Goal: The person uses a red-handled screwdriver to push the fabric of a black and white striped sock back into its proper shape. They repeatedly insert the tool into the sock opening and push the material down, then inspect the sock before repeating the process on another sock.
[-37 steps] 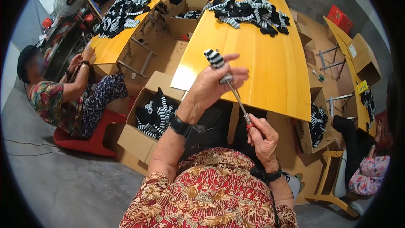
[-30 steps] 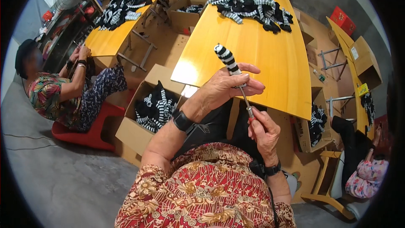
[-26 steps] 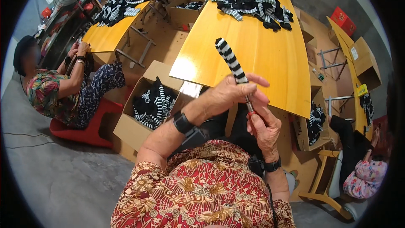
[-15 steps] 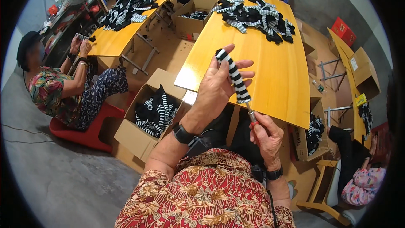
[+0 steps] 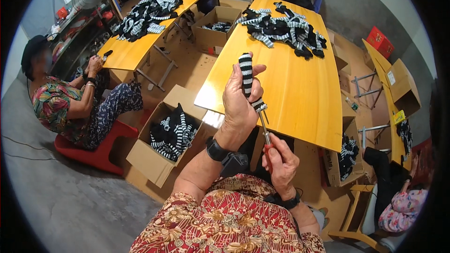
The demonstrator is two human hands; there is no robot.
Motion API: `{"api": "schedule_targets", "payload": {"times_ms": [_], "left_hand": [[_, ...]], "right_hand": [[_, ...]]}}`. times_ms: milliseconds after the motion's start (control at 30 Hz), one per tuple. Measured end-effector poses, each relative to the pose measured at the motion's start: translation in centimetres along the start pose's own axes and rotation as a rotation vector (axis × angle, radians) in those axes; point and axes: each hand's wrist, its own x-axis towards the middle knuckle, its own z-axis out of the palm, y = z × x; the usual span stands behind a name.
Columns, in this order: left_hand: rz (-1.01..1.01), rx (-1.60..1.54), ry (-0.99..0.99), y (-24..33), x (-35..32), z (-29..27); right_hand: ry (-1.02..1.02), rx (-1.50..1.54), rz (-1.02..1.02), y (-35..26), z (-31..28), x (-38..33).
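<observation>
The left hand (image 5: 240, 105) is raised in front of the near edge of the long yellow wooden table (image 5: 300, 93), its fingers wrapped around a black-and-white striped knitted tube (image 5: 246, 77) that stands nearly upright, its rounded top rising above the fingertips. From the tube's lower end a thin metal rod (image 5: 263, 125) slants down to the right hand (image 5: 280, 164), which sits below the table's near edge and is clenched on the rod's red handle (image 5: 268, 151). At the far end of that table lies a heap of black, white and grey striped knitted pieces (image 5: 283, 27). Left of the table, on the floor, stands an open brown cardboard box (image 5: 161, 143) filled with more striped pieces. Further left of the table a person in a flowered shirt (image 5: 63, 107) sits on a red plastic stool (image 5: 96, 152) beside a second yellow table (image 5: 136, 47) that carries another striped pile. Beyond the table's far end two more people sit with their hands busy.
</observation>
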Motion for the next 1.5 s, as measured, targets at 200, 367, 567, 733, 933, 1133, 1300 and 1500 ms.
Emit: {"api": "schedule_targets", "payload": {"times_ms": [200, 367, 567, 733, 933, 1133, 1300, 1500], "left_hand": [[0.066, 0.025, -0.032, -0.2, 0.9, 0.4], [0.079, 0.056, -0.030, -0.7, 0.1, 1.0], [0.068, 0.112, -0.074, -0.8, -0.9, 2.6], [0.045, 0.186, -0.097, -0.4, -1.8, 2.8], [0.098, 0.211, -0.141, -0.2, -2.6, 3.1], [0.332, 0.358, 0.093, 1.8, -1.5, 5.2], [0.135, 0.094, -0.143, 3.2, 0.8, 1.6], [0.018, -0.079, -0.204, 2.3, 0.7, 1.5]], "right_hand": [[0.011, -0.104, -0.098, 0.7, 0.0, 0.5], [0.049, -0.025, -0.098, 1.0, 0.5, 1.0], [0.057, -0.004, -0.140, 0.7, 0.5, 1.6], [0.010, -0.030, -0.172, 0.0, 0.1, 1.8], [-0.030, 0.032, -0.109, -1.1, 0.2, 2.6], [-0.073, -0.407, -0.340, -1.5, -0.6, 3.1], [-0.190, -0.312, -0.045, -1.1, -1.1, 1.9], [-0.089, -0.032, -0.108, 0.2, -0.4, 1.1]]}}
